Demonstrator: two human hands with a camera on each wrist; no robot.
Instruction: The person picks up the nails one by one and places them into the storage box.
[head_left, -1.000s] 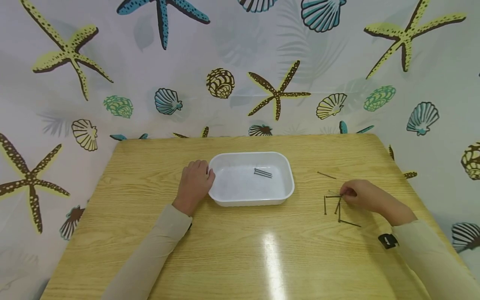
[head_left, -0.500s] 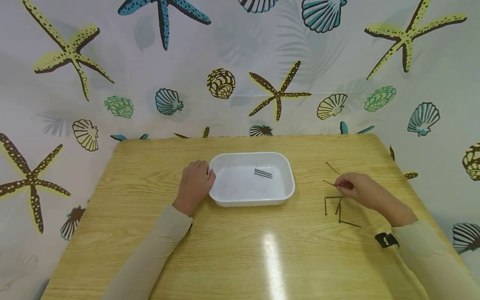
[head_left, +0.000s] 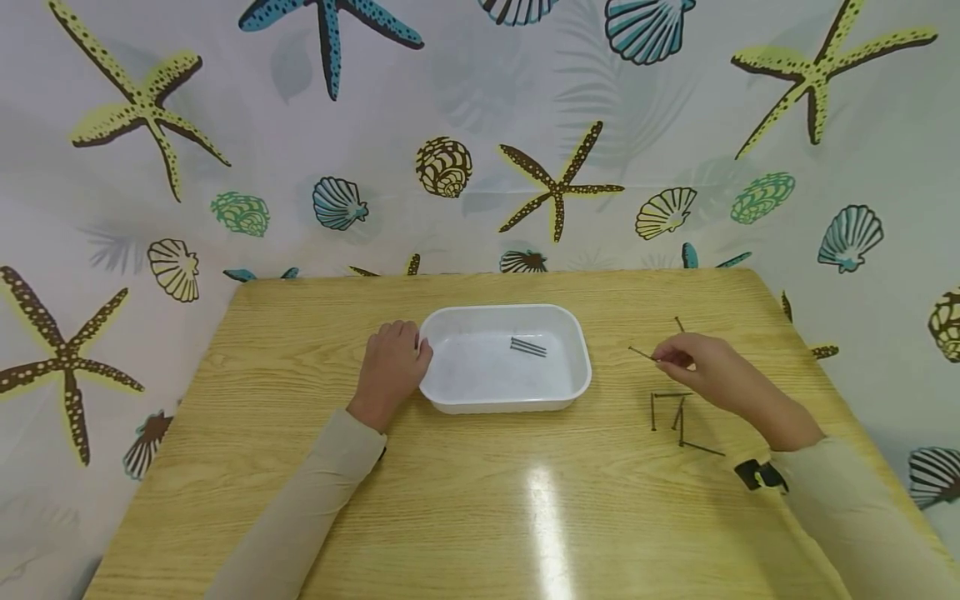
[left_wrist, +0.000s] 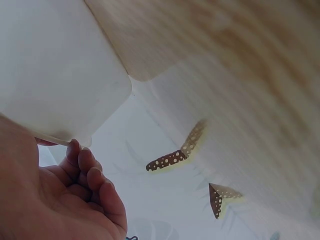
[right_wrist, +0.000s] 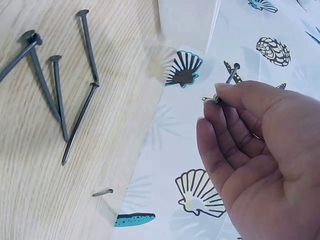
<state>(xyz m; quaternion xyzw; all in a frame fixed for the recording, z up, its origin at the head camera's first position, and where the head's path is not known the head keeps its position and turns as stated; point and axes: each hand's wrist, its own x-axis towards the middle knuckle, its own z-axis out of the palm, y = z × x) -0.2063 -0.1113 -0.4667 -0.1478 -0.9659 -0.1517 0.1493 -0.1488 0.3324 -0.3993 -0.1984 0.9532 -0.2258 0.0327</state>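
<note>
The right hand (head_left: 697, 360) pinches a dark nail (head_left: 640, 353) between thumb and fingertips, above the table right of a white plastic tray (head_left: 442, 402). In the right wrist view, the nail's head (right_wrist: 236, 66) sticks out past the fingertips. At the tray's left end the left hand (head_left: 392, 360) grips the rim; the left wrist view has its curled fingers (left_wrist: 95, 177) against the tray's edge. Several nails (head_left: 528, 347) lie side by side inside the tray. On the table in front of the right hand lies a loose group of nails (right_wrist: 60, 95), some crossing.
A single nail (head_left: 679, 324) lies behind the right hand, partly hidden by it. The wooden table (head_left: 450, 500) ends at the back and sides against a cloth (head_left: 262, 125) printed with shells and starfish.
My right hand has moved from the nail group back and left toward the tray, carrying a nail. The single nail behind it has shifted right and turned. My left hand has stayed put.
</note>
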